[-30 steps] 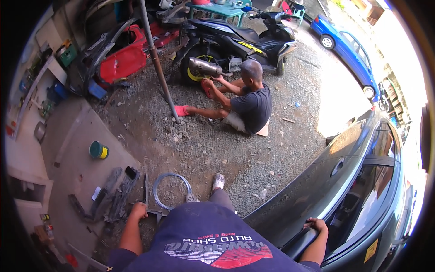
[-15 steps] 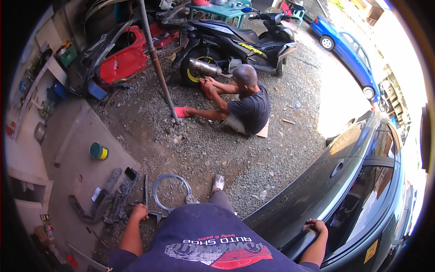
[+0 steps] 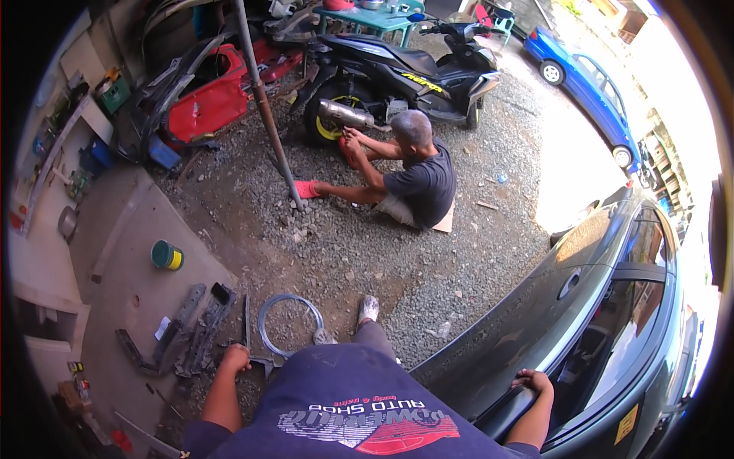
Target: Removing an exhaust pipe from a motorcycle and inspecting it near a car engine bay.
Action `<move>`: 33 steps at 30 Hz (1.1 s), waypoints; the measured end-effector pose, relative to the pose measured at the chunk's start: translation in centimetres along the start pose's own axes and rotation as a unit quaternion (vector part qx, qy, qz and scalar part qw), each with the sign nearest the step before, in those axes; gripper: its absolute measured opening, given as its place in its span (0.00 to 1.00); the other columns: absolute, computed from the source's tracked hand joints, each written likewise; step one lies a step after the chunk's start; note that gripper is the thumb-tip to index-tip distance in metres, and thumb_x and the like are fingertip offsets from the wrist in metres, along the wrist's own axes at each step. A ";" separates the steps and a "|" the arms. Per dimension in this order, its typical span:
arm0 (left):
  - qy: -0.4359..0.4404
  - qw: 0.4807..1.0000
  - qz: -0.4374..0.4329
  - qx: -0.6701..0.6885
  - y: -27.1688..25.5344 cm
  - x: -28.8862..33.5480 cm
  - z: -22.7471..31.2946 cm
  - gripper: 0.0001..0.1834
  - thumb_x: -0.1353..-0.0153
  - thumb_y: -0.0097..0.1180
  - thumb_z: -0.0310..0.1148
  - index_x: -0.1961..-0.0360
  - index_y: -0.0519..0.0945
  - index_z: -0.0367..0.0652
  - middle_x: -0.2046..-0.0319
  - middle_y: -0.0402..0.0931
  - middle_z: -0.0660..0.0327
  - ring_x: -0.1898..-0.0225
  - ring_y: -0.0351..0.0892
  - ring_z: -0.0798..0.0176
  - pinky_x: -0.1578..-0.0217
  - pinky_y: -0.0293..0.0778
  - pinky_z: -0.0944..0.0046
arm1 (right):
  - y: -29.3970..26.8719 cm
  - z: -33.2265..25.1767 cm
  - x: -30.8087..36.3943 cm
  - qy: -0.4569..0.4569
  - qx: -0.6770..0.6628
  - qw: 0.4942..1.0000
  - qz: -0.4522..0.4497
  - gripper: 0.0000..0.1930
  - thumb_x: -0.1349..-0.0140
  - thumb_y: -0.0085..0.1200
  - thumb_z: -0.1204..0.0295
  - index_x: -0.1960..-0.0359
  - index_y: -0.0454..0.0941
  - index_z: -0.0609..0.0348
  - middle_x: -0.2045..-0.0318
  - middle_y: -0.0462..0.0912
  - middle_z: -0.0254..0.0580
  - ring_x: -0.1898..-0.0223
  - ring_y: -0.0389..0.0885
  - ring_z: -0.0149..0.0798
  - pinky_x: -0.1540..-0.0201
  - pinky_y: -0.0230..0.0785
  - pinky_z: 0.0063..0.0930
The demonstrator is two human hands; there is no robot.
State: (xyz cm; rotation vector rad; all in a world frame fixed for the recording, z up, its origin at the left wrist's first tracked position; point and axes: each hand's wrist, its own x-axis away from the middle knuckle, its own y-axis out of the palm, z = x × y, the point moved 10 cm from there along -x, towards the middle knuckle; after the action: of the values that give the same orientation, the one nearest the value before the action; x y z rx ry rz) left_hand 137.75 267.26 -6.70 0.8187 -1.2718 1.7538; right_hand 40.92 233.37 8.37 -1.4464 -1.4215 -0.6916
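Observation:
My left hand is closed at my side. Its curled fingers hide whatever they may hold, and a dark metal bar appears just beyond it. On the right, my right hand rests with loosely bent fingers at the side mirror of a dark green car. Ahead, another person sits on the gravel by the rear wheel of a black motor scooter. Both of that person's hands are at a red item below the silver exhaust.
A coil of pale wire lies near my feet. Dark car parts and a green bucket are on the concrete at left. A rusty pole stands ahead, with red body panels behind. A blue car is parked far right.
The seated person's hands and the red item have shifted slightly by the wheel. My own hands have stayed in place.

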 end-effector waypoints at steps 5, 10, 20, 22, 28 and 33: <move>0.001 1.000 0.001 -0.009 0.1 0.4 0.2 0.10 0.27 0.50 0.32 0.53 0.80 0.39 0.72 0.84 0.56 0.77 0.87 0.58 0.81 0.75 0.60 | -0.8 0.9 -1.0 0.010 -0.009 1.000 -0.004 0.24 0.23 0.46 0.66 0.40 0.69 0.81 0.54 0.84 0.72 0.49 0.86 0.68 0.38 0.76 0.48; -0.006 1.000 -0.006 -0.015 0.2 0.4 0.2 0.10 0.27 0.50 0.32 0.53 0.80 0.39 0.72 0.84 0.56 0.77 0.87 0.58 0.81 0.75 0.60 | -1.3 1.2 -1.3 0.007 -0.014 1.000 -0.011 0.23 0.24 0.47 0.66 0.40 0.69 0.80 0.54 0.84 0.73 0.50 0.86 0.67 0.38 0.76 0.49; -0.001 1.000 0.002 -0.012 0.4 1.3 0.8 0.11 0.28 0.50 0.31 0.51 0.80 0.38 0.72 0.84 0.55 0.78 0.87 0.57 0.82 0.75 0.60 | -0.9 0.7 -0.4 0.007 0.002 1.000 -0.008 0.19 0.22 0.46 0.68 0.46 0.72 0.79 0.55 0.83 0.63 0.51 0.87 0.69 0.39 0.77 0.51; -0.006 1.000 0.004 -0.012 0.4 1.5 0.6 0.11 0.27 0.50 0.30 0.51 0.80 0.38 0.72 0.84 0.55 0.78 0.87 0.56 0.83 0.75 0.60 | -0.5 0.5 -0.4 0.007 -0.002 1.000 -0.008 0.19 0.22 0.46 0.68 0.46 0.72 0.79 0.55 0.83 0.62 0.51 0.87 0.69 0.39 0.77 0.51; 0.002 1.000 0.003 -0.027 0.2 1.2 0.5 0.11 0.28 0.50 0.31 0.51 0.80 0.38 0.72 0.84 0.55 0.77 0.88 0.56 0.82 0.76 0.59 | -0.8 0.7 -0.7 -0.001 0.005 1.000 -0.007 0.22 0.23 0.46 0.66 0.43 0.70 0.80 0.54 0.83 0.69 0.51 0.87 0.68 0.39 0.77 0.49; 0.004 1.000 0.002 -0.020 -0.1 1.0 0.7 0.10 0.28 0.49 0.30 0.53 0.80 0.38 0.71 0.84 0.54 0.77 0.87 0.56 0.81 0.76 0.60 | -1.3 1.0 -1.5 -0.006 -0.001 1.000 -0.017 0.25 0.23 0.47 0.64 0.39 0.68 0.81 0.54 0.84 0.73 0.50 0.87 0.66 0.39 0.77 0.45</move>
State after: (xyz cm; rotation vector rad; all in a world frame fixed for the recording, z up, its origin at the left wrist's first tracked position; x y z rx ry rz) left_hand 137.42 266.86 -5.62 0.7867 -1.2994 1.7284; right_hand 39.15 233.48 6.94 -1.4333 -1.4586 -0.7059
